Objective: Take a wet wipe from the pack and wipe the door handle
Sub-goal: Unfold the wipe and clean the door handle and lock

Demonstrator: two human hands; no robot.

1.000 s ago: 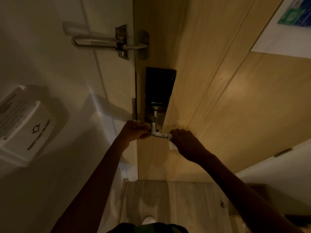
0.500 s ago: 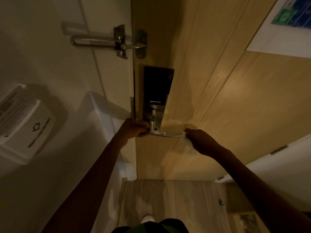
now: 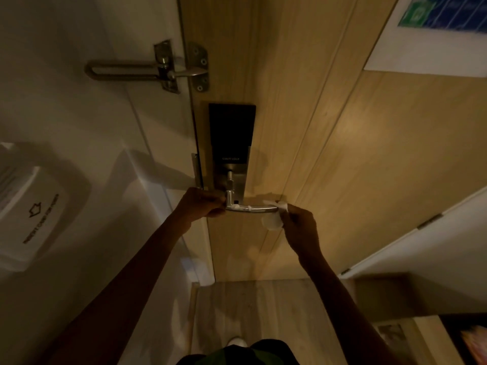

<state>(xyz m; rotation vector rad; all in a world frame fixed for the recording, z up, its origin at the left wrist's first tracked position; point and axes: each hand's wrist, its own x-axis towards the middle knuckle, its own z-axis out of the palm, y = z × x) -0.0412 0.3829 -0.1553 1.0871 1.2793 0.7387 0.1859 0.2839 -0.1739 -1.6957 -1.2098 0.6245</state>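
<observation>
Compared with one second ago, the right hand [image 3: 300, 227] has travelled outward along the door handle [image 3: 253, 208]: it then covered most of the lever near the pivot, and it now sits at the free tip, leaving the full metal bar exposed. Half a second ago it was already at that tip; since then the wet wipe [image 3: 272, 219] has become more visible and now shows as a white wad just ahead of the right fingertips, one part touching the lever tip and the rest hanging just below it. The right fingers are curled narrow and pinch the wipe. The left hand [image 3: 203, 204] has kept its place across all three frames, its fingers curled tight and closed on the pivot end of the lever, beside the door edge. Directly above the left fingertips stands the black smart lock plate [image 3: 232, 135], mounted on the wooden door [image 3: 342, 154]. Further above, a metal swing-bar guard [image 3: 147, 71] bridges door and frame. Well to the left of the left hand, a white card holder [image 3: 29, 206] projects from the wall. Up and to the right of the right hand, a posted sheet [image 3: 442, 14] hangs on the door — its print is too small to read. Below both forearms lie the wood-look floor [image 3: 263, 306] and the toe of a white shoe [image 3: 237, 341]. Nothing lies between the fingers and the lever.
</observation>
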